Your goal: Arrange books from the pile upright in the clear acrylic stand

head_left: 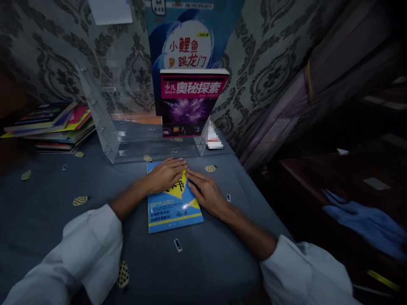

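A blue book [173, 212] with a yellow patch on its cover lies flat in front of me. My left hand [167, 174] rests on its upper part, palm down, fingers stretched out to the right. Along the book's right edge lies my right hand [205, 188], also flat, its fingertips close to those of my left. Both hands hide part of the cover's lettering. Just behind the book stands a clear acrylic rack [98, 116]. A book with a magenta and purple cover [187, 110] leans upright in its right side.
Behind the rack a tall blue book [155, 46] stands against the patterned wall. Several stacked books [54, 123] lie at the left. The grey-blue cloth [222, 262] covers the surface, whose edge drops away at the right. Blue fabric [365, 220] lies on a dark surface beyond.
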Motion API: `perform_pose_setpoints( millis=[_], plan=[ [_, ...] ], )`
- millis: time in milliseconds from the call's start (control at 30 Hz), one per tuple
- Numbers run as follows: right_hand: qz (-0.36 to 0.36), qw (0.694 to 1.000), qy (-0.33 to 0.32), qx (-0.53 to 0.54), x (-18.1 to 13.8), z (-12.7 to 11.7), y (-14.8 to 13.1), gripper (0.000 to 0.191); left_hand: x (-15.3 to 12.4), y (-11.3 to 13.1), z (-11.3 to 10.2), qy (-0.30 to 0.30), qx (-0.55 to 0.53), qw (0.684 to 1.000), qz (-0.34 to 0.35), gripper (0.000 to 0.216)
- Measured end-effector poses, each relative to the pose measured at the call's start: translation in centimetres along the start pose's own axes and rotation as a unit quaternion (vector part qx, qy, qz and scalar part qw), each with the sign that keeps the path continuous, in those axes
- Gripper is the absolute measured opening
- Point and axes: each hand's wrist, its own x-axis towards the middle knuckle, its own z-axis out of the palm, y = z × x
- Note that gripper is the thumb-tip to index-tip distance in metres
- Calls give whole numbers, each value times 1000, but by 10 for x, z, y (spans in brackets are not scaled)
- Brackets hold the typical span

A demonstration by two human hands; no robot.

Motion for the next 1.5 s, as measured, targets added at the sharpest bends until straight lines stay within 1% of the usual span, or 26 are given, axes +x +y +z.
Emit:
perform_pose_setpoints(
  millis=[267, 433, 633, 800, 867, 1000, 1033, 1133, 1233, 1300, 1367, 1500],
  plan=[
    [6, 1000, 15, 21, -11, -4, -10, 41, -3, 0, -1, 3, -12, 1000, 24, 40],
    [10, 1000, 19, 22, -22, -7, -16, 41, -3, 2, -4, 1, -8, 1000, 25, 41],
    [-10, 1000, 6, 10, -32, -11, -21, 40, -7, 7, -7, -10, -10, 999, 32, 42],
    [-13, 1000, -11, -3, -43, -15, -26, 42, -10, 11, -9, -19, -3, 999, 39, 44],
    [-19, 1000, -19, -4, -48, -17, -26, 49, -11, 12, -10, -22, -2, 999, 40, 44],
    [-41, 998, -46, -5, -59, -19, -22, 80, -12, 16, -10, -24, -11, 998, 53, 43],
    [-46, 998, -52, -6, -61, -20, -21, 84, -12, 17, -10, -22, -12, 998, 57, 43],
    [-57, 997, -60, -11, -66, -19, -18, 84, -14, 21, -11, -21, -12, 998, 65, 43],
    [-54, 997, -60, -9, -66, -18, -16, 81, -15, 29, -14, -29, -12, 997, 66, 44],
    [-45, 997, -60, -4, -65, -17, -16, 82, -16, 35, -16, -31, -13, 997, 68, 44],
    [-24, 998, -62, 7, -65, -17, -17, 88, -17, 41, -19, -36, -11, 997, 73, 44],
    [31, 997, -61, 39, -65, -18, -18, 105, -18, 52, -24, -57, -1, 996, 74, 47]
  ],
)
